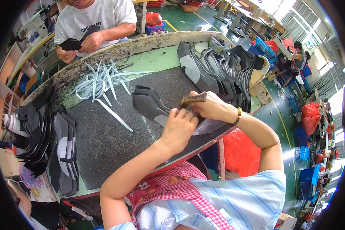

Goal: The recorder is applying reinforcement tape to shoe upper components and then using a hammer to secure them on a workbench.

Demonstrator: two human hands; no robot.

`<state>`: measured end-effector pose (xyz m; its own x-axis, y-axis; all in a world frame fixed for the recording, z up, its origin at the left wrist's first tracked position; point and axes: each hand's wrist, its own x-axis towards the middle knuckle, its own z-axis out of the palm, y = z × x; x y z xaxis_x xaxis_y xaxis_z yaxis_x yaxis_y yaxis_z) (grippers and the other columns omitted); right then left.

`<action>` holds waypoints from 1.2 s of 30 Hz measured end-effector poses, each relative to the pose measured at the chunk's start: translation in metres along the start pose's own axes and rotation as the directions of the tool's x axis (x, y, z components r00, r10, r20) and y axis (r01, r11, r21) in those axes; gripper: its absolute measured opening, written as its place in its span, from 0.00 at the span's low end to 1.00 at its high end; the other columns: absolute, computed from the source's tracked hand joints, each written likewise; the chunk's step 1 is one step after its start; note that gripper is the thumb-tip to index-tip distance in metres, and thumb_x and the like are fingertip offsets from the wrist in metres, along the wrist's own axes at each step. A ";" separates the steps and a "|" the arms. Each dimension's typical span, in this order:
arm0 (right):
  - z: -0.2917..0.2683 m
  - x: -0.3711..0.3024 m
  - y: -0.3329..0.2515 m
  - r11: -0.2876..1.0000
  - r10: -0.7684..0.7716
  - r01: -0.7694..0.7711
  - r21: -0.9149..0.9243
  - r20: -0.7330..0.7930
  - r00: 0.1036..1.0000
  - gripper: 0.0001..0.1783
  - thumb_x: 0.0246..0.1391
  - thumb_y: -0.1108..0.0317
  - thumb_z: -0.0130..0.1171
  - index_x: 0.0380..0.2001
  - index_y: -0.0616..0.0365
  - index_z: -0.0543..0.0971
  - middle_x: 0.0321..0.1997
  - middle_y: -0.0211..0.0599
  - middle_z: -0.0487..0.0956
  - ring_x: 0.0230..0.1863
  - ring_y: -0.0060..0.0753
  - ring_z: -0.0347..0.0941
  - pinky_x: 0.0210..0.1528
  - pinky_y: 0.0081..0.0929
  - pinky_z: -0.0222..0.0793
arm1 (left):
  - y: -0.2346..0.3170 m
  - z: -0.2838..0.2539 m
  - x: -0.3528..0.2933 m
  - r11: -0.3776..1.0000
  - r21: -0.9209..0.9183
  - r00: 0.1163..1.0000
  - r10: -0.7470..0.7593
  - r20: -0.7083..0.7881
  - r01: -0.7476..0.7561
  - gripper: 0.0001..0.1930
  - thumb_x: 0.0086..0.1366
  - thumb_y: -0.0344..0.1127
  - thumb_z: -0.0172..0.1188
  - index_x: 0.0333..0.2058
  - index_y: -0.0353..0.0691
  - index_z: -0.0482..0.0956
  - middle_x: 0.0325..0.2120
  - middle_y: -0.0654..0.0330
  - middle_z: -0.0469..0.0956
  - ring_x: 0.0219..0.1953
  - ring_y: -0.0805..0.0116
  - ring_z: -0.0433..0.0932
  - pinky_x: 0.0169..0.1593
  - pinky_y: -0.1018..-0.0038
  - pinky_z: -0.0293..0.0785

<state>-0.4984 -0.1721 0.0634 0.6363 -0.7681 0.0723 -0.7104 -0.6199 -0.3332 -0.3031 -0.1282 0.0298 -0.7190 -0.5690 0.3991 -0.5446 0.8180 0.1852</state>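
A dark shoe-upper piece (153,106) with grey panels lies in front of me on the dark work slab (103,143), several layers showing at its left end. My left hand (180,128) is closed on its near edge, fingers bent and pinched together. Just beside it, my right hand (212,107) grips a hammer (194,99) with a worn brown head. The two hands almost touch, and the fingers hide the spot between them. Part of a grey panel (209,126) shows below my right wrist.
Pale blue strips (97,82) lie tangled at the far left, near scissors (124,66). Stacked upper pieces (218,73) stand at the far right, with another stack (65,153) at the left. Across the table, a person (96,30) holds black pieces. A raised rim (149,41) borders the far side.
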 end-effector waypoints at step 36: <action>0.035 -0.033 -0.074 0.743 -0.062 -0.049 0.667 0.142 0.988 0.09 0.59 0.65 0.60 0.39 0.57 0.78 0.31 0.43 0.76 0.29 0.51 0.76 0.28 0.39 0.72 | -0.033 0.005 -0.100 0.843 -0.461 0.958 -0.276 0.072 0.278 0.05 0.56 0.29 0.63 0.32 0.37 0.82 0.28 0.56 0.78 0.32 0.59 0.80 0.35 0.64 0.77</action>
<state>-0.4564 -0.0948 0.0522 0.7155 -0.6974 -0.0409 -0.3582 -0.3160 -0.8785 -0.2147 -0.0987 -0.0205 -0.5697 -0.7774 0.2667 -0.4598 0.5705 0.6806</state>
